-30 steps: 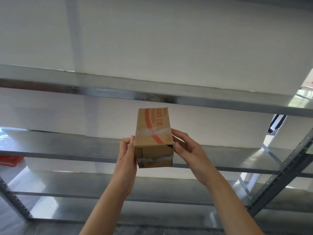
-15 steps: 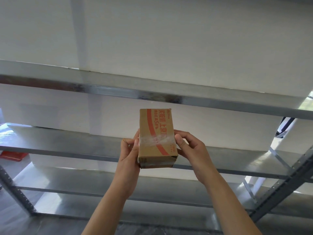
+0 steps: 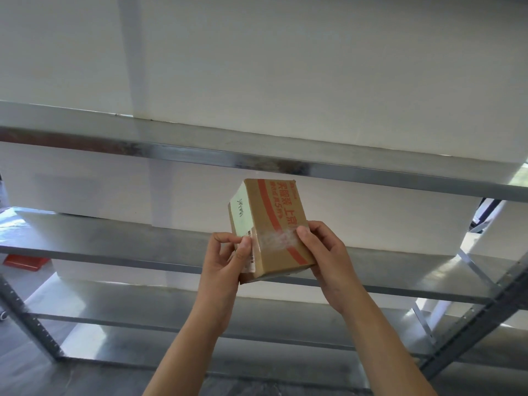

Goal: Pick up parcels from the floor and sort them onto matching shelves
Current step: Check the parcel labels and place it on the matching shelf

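Observation:
A small brown cardboard parcel (image 3: pixel 274 224) with red print and clear tape is held up in front of a metal shelf unit (image 3: pixel 200 155). A pale label with handwriting shows on its left side. My left hand (image 3: pixel 225 261) grips the parcel's lower left edge, thumb on the label side. My right hand (image 3: pixel 325 252) holds its lower right corner, thumb pressed on the taped top face. The parcel is tilted, its label side turned toward me, and sits between the upper and middle shelf levels.
Bare metal shelves run across the view at several heights, with a white wall behind them. Perforated uprights stand at the lower left (image 3: pixel 31 318) and right (image 3: pixel 480 310). A red object (image 3: pixel 25 261) lies at the far left behind the shelves.
The parcel has been rotated so its labelled left side now faces me. My hands shifted their grip lower on the parcel. The view moved slightly closer to the shelves.

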Tool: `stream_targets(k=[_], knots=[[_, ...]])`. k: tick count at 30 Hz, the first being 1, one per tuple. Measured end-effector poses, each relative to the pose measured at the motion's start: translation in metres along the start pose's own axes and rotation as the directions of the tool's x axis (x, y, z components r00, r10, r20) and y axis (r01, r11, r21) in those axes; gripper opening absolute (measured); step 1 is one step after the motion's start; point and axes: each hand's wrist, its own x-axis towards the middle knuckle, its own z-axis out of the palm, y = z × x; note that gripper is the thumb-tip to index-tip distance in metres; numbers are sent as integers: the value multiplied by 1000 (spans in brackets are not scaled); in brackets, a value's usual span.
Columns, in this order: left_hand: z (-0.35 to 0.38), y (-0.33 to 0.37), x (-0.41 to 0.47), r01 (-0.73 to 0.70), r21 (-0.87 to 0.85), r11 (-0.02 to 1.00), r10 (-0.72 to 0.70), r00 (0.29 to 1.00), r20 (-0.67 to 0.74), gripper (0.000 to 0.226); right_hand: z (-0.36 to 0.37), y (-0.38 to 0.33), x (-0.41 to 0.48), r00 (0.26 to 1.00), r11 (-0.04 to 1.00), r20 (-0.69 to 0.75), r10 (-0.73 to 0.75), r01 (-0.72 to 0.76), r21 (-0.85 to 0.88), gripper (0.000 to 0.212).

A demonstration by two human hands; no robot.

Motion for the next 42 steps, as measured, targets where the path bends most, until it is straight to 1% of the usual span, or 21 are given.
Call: stream_targets(k=[4,8,11,14,15,17,21,24,27,29,32,38,40,42], knots=[[3,5,0,-29,7,1000,29,999,-16,34,-4,-2,0,1000,998,4,-9,9,-69,47],[6,7,-2,-49,41,998,49,999,9,35,-4,-1,-2,1000,997,25,3,-1,-76,49],[7,6,-3,-51,78,996,52,999,-7,30,-6,0,-4,999,999,3,37,-37,-29,51],[4,3,-3,-72,140,987,78,996,-35,12,-10,1,-7,998,997,-1,65,-65,45,45],[3,3,-4,-89,143,986,96,994,-44,12,-12,1,-9,997,994,6,73,-73,82,45],[2,2,-5,-115,134,984,123,991,-56,15,-15,0,-12,996,986,29,88,-91,143,48],[-2,1,-4,-147,127,981,159,983,-87,22,-21,-4,-16,993,977,73,91,-103,186,53],[-4,3,-3,-181,127,975,191,979,-72,26,-25,-6,-18,988,965,116,100,-124,229,52],[-6,7,-5,-228,157,961,232,973,-10,35,-30,-7,-21,985,956,155,78,-118,269,46],[-6,11,-7,-264,201,943,258,965,56,47,-32,-7,-22,984,955,173,52,-99,278,41],[-6,16,-10,-308,228,924,274,947,168,59,-33,-6,-23,987,960,158,40,-82,268,35],[-13,23,-1,-342,271,900,224,895,385,74,-38,-9,-20,991,978,126,44,-68,197,29],[-14,25,2,-351,302,886,205,882,425,80,-39,-10,-18,994,988,103,29,-44,145,29],[-13,26,4,-347,319,882,193,884,425,81,-40,-9,-16,997,993,77,11,-20,116,31]])
